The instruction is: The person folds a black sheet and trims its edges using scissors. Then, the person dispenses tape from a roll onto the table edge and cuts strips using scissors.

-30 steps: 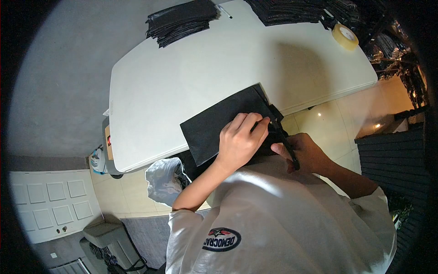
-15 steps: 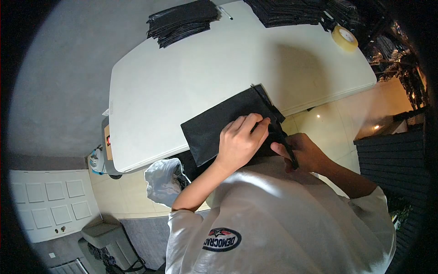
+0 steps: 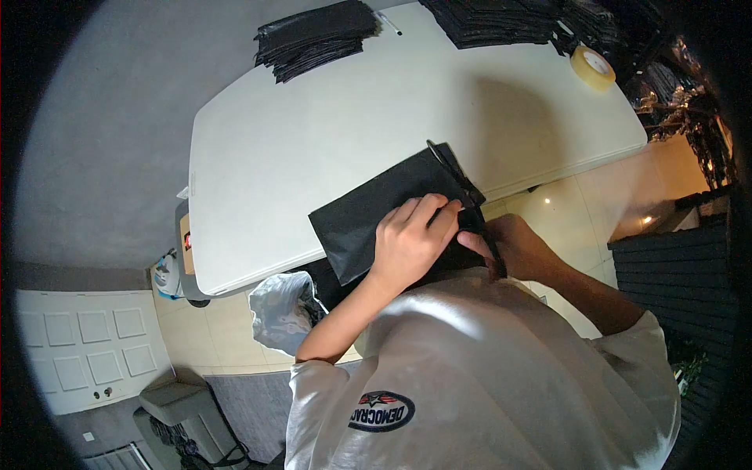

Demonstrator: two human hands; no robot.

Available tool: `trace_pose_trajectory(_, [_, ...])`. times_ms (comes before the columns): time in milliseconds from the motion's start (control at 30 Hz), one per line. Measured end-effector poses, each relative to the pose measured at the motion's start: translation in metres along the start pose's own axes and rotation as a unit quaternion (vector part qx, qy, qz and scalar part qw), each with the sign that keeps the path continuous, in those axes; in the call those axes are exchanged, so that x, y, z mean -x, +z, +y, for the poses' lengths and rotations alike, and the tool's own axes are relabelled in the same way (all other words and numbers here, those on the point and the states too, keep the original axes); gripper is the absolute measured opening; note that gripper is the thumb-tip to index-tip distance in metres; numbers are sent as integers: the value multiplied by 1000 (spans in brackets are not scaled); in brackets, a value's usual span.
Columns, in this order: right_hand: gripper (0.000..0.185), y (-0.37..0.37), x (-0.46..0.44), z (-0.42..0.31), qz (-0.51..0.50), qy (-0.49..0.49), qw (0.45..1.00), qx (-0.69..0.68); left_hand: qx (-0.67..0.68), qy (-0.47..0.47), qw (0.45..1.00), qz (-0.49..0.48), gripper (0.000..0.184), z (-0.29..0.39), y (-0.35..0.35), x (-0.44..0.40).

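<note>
A flat black sheet [image 3: 368, 207], which looks like plastic, lies at an angle over the near edge of the white table. My left hand [image 3: 415, 235] rests on it with curled fingers, thumb and forefinger pinched at its right side. A narrow black strip [image 3: 450, 168] runs along that side, its upper end curling up. My right hand [image 3: 513, 247] is closed around a narrow, dark, long piece [image 3: 495, 254] just beside the sheet, thumb toward my left fingers. Whether this piece is part of the strip or a tool, I cannot tell. Both hands partly hide the sheet's right side.
On the white table [image 3: 313, 141] stand a stack of black sheets [image 3: 313, 39], a bigger black stack [image 3: 493, 19], a marker [image 3: 389, 23] and a roll of tape [image 3: 593, 68]. A white plastic bag [image 3: 282, 313] hangs open below the near edge. Dark slatted furniture [image 3: 670, 274] is at right.
My right hand has shifted a little left and up toward the sheet, with the dark piece in it. The strip's upper end has lifted slightly. My left hand has barely moved.
</note>
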State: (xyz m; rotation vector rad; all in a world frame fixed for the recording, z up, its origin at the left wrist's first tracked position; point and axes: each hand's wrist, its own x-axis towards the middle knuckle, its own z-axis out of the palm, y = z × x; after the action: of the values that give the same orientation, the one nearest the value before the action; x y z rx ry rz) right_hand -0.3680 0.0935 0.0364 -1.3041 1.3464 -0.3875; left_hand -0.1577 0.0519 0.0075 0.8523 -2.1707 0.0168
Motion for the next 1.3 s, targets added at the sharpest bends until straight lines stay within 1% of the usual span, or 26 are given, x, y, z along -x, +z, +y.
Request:
trace_pose_trajectory(67, [62, -2, -9, 0, 10, 5, 1000, 1, -2, 4, 1000, 6, 16, -8, 5, 2])
trace_pose_trajectory(167, [62, -11, -25, -4, 29, -32, 997, -64, -24, -2, 1000, -12, 14, -23, 10, 4])
trace_pose_trajectory(267, [63, -27, -32, -16, 31, 6, 997, -74, -38, 24, 998, -48, 13, -42, 8, 5])
trace_pose_trajectory(333, [64, -38, -39, -18, 30, -14, 995, -91, 2, 54, 988, -145, 22, -56, 0, 1])
trace_pose_trajectory(367, [64, -45, -42, -19, 33, -32, 993, -110, 0, 51, 988, -143, 22, -64, -4, -2])
trace_pose_trajectory(433, [65, -57, -44, -27, 29, -40, 990, -128, -1, 76, 983, -170, 33, -78, -19, -11])
trace_pose_trajectory(467, [65, -64, -46, -29, 36, -63, 992, -103, 19, 11, 978, -209, 41, -86, -30, -13])
trace_pose_trajectory(500, [65, -69, -47, -33, 42, -87, 992, -78, 41, -42, 981, -187, 39, -94, -36, -12])
trace_pose_trajectory(533, [66, -69, -46, -40, 93, -70, 993, -31, 21, -81, 979, -187, 44, -102, -44, -8])
trace_pose_trajectory(567, [66, -73, -51, -40, 91, -70, 993, -31, 3, -120, 975, -187, 49, -108, -50, -5])
trace_pose_trajectory(600, [68, -81, -59, -39, 126, -63, 990, 20, 3, -122, 975, -188, 49, -110, -51, 2])
trace_pose_trajectory(633, [69, -89, -67, -38, 160, -57, 983, 72, -61, -147, 962, -220, 57, -112, -50, 12])
trace_pose_trajectory(667, [69, -99, -74, -39, 156, -59, 983, 74, -127, -173, 944, -250, 67, -115, -50, 20])
trace_pose_trajectory(700, [71, -109, -81, -39, 178, -59, 968, 166, -128, -176, 944, -248, 67, -115, -50, 24])
trace_pose_trajectory(733, [73, -119, -88, -39, 198, -59, 944, 257, -143, -168, 939, -263, 75, -115, -49, 26])
trace_pose_trajectory(767, [73, -128, -94, -39, 197, -59, 944, 259, -157, -160, 934, -278, 83, -115, -47, 30])
trace_pose_trajectory(833, [70, -143, -107, -40, 196, -45, 901, 384, -143, -173, 937, -268, 89, -117, -44, 30])
trace_pose_trajectory(867, [70, -149, -113, -39, 195, -47, 900, 386, -155, -179, 931, -277, 92, -115, -44, 29])
trace_pose_trajectory(933, [64, -158, -123, -35, 224, -65, 869, 436, -168, -184, 926, -284, 94, -112, -45, 26])
trace_pose_trajectory(1067, [54, -169, -148, -19, 226, -70, 864, 444, -199, -201, 908, -309, 104, -109, -45, 21])
trace_pose_trajectory(1100, [52, -171, -154, -15, 239, -102, 843, 470, -203, -212, 901, -319, 106, -106, -46, 18])
trace_pose_trajectory(1133, [50, -172, -158, -9, 250, -134, 821, 495, -203, -213, 900, -322, 106, -103, -48, 15])
trace_pose_trajectory(1200, [47, -168, -153, -6, 243, -149, 822, 493, -191, -217, 899, -327, 93, -99, -53, 11])
trace_pose_trajectory(1233, [44, -166, -148, -15, 242, -166, 818, 494, -194, -221, 898, -328, 93, -106, -53, 12])
trace_pose_trajectory(1267, [44, -166, -144, -26, 239, -170, 819, 493, -119, -232, 914, -311, 83, -117, -54, 13])
trace_pose_trajectory(1300, [45, -167, -139, -38, 195, -104, 840, 495, -44, -242, 924, -292, 73, -124, -56, 15])
